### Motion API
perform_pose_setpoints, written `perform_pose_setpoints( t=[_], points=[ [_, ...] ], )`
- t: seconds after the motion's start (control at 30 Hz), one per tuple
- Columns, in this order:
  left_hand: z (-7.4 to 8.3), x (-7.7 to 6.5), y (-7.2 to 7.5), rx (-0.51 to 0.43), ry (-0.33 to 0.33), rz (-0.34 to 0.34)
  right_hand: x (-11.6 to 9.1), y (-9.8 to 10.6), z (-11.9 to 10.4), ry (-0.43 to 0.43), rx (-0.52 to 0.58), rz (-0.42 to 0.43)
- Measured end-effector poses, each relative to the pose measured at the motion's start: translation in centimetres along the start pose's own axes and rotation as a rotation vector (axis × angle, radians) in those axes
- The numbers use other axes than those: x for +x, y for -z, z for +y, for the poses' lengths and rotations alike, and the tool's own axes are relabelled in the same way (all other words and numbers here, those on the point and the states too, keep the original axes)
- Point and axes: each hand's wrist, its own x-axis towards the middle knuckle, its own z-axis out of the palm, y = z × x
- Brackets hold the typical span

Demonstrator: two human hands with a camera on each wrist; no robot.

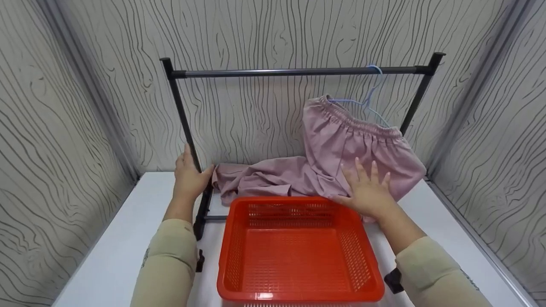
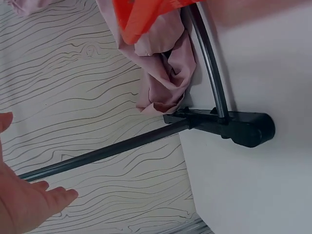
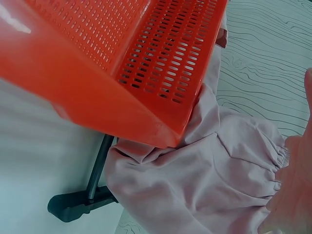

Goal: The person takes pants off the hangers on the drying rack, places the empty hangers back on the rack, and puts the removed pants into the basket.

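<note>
Pink pants (image 1: 341, 140) with a gathered elastic waist hang tilted from a light blue hanger (image 1: 370, 91), whose hook is over the black rack's top bar (image 1: 273, 73). Their legs trail leftward behind a red basket (image 1: 226, 251). In the head view my right hand (image 1: 369, 192) is spread in front of the pants, fingers straight; whether it touches the cloth I cannot tell. My left hand (image 1: 187, 175) is beside the rack's left post (image 1: 181, 106), thumb apart from extended fingers. Nothing is gripped in either hand. The left wrist view shows the bunched pant leg (image 2: 163, 78) by the rack's foot.
The perforated red basket stands in front of the rack on a white table (image 1: 115, 238). Black rack feet (image 2: 243, 127) reach forward along both sides. Wood-patterned panels (image 1: 256, 34) enclose the back and sides.
</note>
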Motion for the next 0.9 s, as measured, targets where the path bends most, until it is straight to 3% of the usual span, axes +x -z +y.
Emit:
perform_pose_setpoints(
  t=[0.17,0.43,0.63,0.9],
  points=[
    [-0.2,1.1,0.0,-0.182,0.067,0.055,0.1,0.2,-0.1,0.005,0.000,0.000],
    [0.0,2.0,-0.1,-0.410,0.221,0.012,0.2,-0.3,-0.5,0.020,0.009,0.010],
    [0.3,2.7,0.0,-0.471,0.269,-0.058,0.2,-0.5,-0.8,0.025,0.014,0.026],
    [0.0,3.8,0.8,-0.501,0.308,-0.054,0.0,-0.7,-1.3,0.037,0.021,0.019]
  ],
)
